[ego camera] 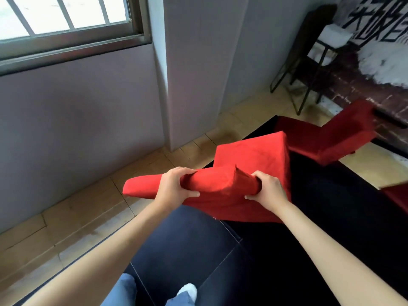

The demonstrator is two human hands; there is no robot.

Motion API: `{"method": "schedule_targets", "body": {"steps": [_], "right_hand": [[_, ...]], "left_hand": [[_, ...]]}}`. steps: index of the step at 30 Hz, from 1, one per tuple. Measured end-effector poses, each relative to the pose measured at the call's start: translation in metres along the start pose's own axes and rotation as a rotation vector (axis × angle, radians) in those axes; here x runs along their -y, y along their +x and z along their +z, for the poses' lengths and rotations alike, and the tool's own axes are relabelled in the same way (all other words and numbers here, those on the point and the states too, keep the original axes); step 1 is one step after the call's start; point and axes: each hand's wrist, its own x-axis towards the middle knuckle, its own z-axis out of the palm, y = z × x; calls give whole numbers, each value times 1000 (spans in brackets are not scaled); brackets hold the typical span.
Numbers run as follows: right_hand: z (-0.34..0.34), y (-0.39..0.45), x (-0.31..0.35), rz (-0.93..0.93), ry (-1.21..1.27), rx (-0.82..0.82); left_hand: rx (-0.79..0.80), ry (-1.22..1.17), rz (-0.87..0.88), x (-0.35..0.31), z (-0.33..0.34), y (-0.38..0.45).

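Gripping bunched red cloth (220, 185) w/ L hand (176, 187) & R hand (270, 192), fingers (189, 171) curled round it; best keep pull even.

Fingertips of the left hand (176, 186) and right hand (268, 191) vanish into folds of the cloth (220, 191). The cloth hides the lower front of the block (254, 151). The picture's edges cut off the window (66, 43), the lettering (375, 23), which is unreadable, and a red piece (397, 199).
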Motion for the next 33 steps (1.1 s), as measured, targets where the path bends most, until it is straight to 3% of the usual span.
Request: {"method": "schedule_targets", "body": {"steps": [5,12,20,33], "right_hand": [[-30,-16,-5,46,7,43],[-58,-42,-2,103,138,-57],[-85,-61,-16,128,99,-135],[-137,-97,-92,115,216,-216]], "left_hand": [[60,48,44,-25,11,4],[118,32,111,-49,32,8],[166,52,216,-79,57,10],[178,75,321,-155,132,-3]]}}
